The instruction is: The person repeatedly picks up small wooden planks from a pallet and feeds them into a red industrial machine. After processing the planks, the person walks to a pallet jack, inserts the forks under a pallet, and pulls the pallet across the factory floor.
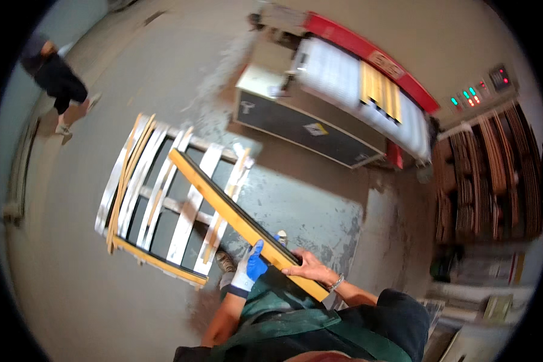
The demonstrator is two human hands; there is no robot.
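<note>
Grey concrete workshop floor below; long yellow-faced dark-edged wooden strip (238, 220) gripped by my blue-gloved left hand (252, 265) and bare right hand (308, 268) at near end; far end overhangs white slatted pallet rack (163, 199); could snag slats, twist loose.

Slat rack (163, 199) on concrete floor (72, 289)

At lower centre, the gloved left hand (251, 269) and bare right hand (309, 266) gripped a long yellow board (235, 216). A slatted rack (163, 202) lay at centre left; another person (57, 78) stood upper left.
</note>
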